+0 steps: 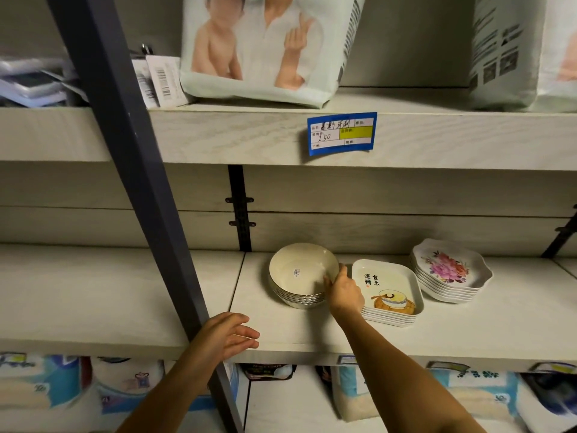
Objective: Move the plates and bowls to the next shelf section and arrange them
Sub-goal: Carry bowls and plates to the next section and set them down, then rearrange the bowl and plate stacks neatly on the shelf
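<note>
A stack of cream round bowls [299, 270] stands on the right section of the white shelf [312, 335]. My right hand [343, 292] grips the right rim of the top bowl, thumb over the edge. Right of it lies a stack of rectangular plates [390, 292] with a printed drawing and characters. Farther right sits a stack of wavy-edged flower plates [449, 270]. My left hand [231, 334] hovers at the shelf's front edge, fingers apart, holding nothing.
A dark slanted metal post [140, 182] crosses in front of the shelf. The left shelf section [93, 295] lies beyond a seam. A blue price tag [342, 132] hangs on the upper shelf, under large white bags [265, 48]. Packaged goods [125, 385] fill the shelf below.
</note>
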Demonstrator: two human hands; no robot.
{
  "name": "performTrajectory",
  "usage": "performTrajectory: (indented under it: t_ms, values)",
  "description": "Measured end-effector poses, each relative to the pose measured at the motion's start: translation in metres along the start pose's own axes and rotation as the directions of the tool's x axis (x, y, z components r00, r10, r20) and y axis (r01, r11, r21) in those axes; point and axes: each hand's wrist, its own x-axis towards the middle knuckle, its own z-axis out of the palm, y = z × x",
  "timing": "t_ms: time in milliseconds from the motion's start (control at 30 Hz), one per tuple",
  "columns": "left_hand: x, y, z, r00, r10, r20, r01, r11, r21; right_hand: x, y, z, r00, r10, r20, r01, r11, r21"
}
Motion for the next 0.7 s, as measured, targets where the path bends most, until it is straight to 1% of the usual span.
performTrajectory:
  t_ms: [233,400,467,533,633,700]
  values:
    - [0.008,-0.01,-0.003,0.999,-0.023,-0.039,0.023,1.0,-0.003,0.005,0.003,0.005,0.999,-0.034,0.006,0.035,0.994,-0.1]
    - [0.014,-0.012,0.008,0.999,-0.026,-0.037,0.026,1.0,0.001,0.008,0.002,-0.003,0.998,-0.023,0.063,0.029,0.995,-0.092]
    - [0.017,-0.013,0.013,0.999,-0.033,-0.032,0.033,0.999,0.015,0.007,0.002,-0.009,0.997,-0.013,0.082,0.016,0.999,-0.042]
    - [0.021,-0.013,0.018,0.999,-0.038,-0.012,0.038,0.999,0.028,0.001,0.006,-0.018,0.995,-0.028,0.095,0.023,0.999,0.046]
    - [0.026,-0.015,0.025,0.999,-0.03,0.025,0.029,0.999,0.038,-0.014,0.023,-0.034,0.996,-0.067,0.062,0.056,0.984,0.168]
    - [0.029,-0.018,0.031,0.999,-0.032,0.039,0.029,0.998,0.063,-0.025,0.041,-0.047,0.997,-0.059,0.056,0.041,0.957,0.288]
